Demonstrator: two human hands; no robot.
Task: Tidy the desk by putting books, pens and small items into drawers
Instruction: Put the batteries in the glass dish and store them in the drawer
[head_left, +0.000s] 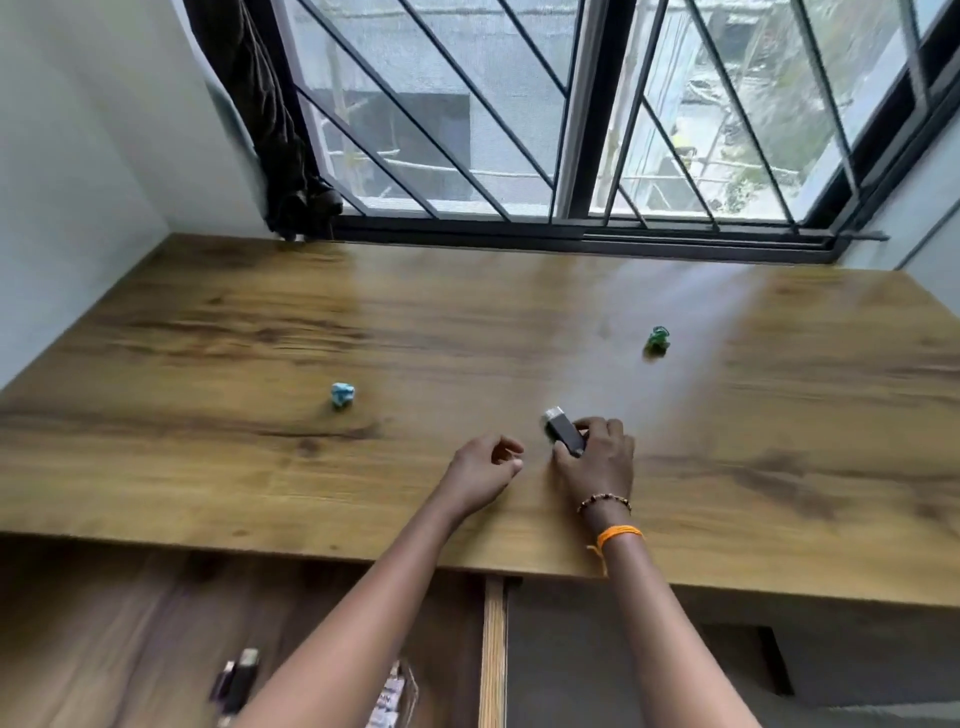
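Observation:
My right hand (597, 465) grips a small dark rectangular item with a silver end (561, 430), holding it at the wooden desk (208, 338) surface near the front middle. My left hand (483, 467) hovers just left of it with its fingers loosely curled, holding nothing. A small blue-and-white crumpled item (342, 394) lies on the desk to the left. A small green item (657, 341) lies farther back on the right. Below the desk's front edge an open drawer (156, 623) holds a dark small object (240, 678) and a patterned item (393, 696), partly hidden by my left forearm.
A barred window (519, 130) runs along the desk's far edge, with a dark bundled cloth (275, 130) hanging at its left corner. White walls close in on both sides. A wooden divider (494, 649) separates the open drawer from a grey space on the right.

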